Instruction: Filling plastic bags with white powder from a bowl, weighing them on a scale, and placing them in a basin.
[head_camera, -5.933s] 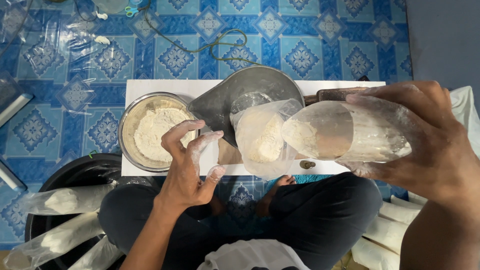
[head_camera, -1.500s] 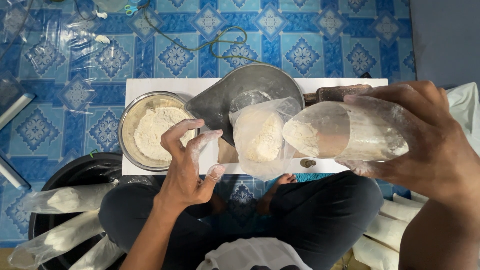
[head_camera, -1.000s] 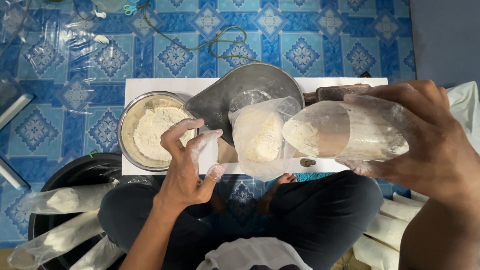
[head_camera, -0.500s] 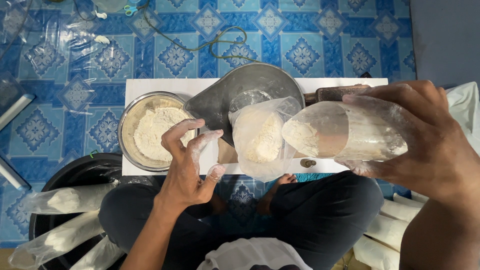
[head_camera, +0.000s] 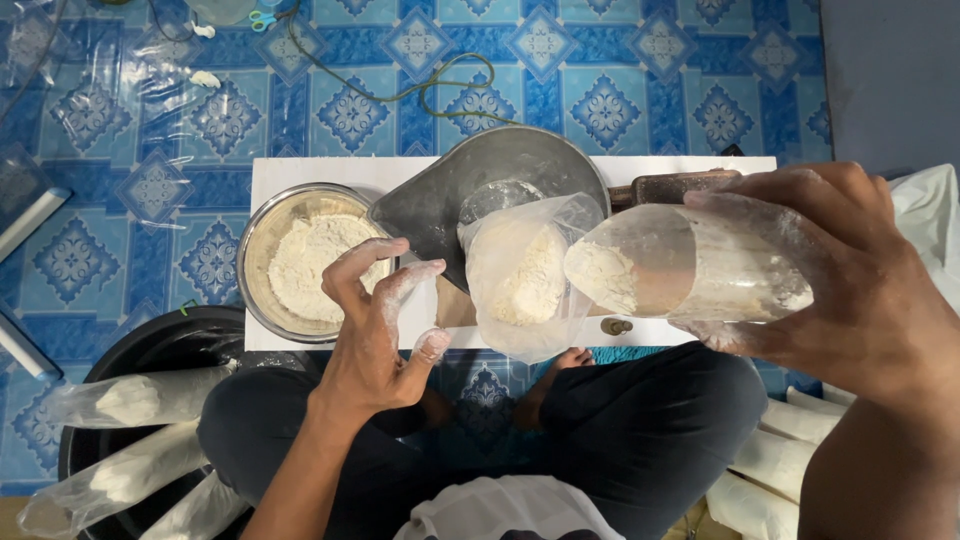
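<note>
Flour-filled clear bottle scoop tipped toward the open plastic bag; filling is judged to be the step in hand.
Nearest, the scoop is clasped sideways in the right hand, its grip wrapped tight, mouth just beside the bag. Left of the bag, the floured left hand is held with its grip spread, pinching nothing. Behind the bag lie the grey pan and steel flour bowl on the white desk. A steadier bag mouth is called for next.

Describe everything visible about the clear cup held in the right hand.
The clear plastic cup lies tipped on its side, mouth pointing left toward the open plastic bag. The right hand grips it around its base end. Its walls are dusted white, and a clump of pale flour sits near the mouth. It hangs above the white board's right part.
</note>
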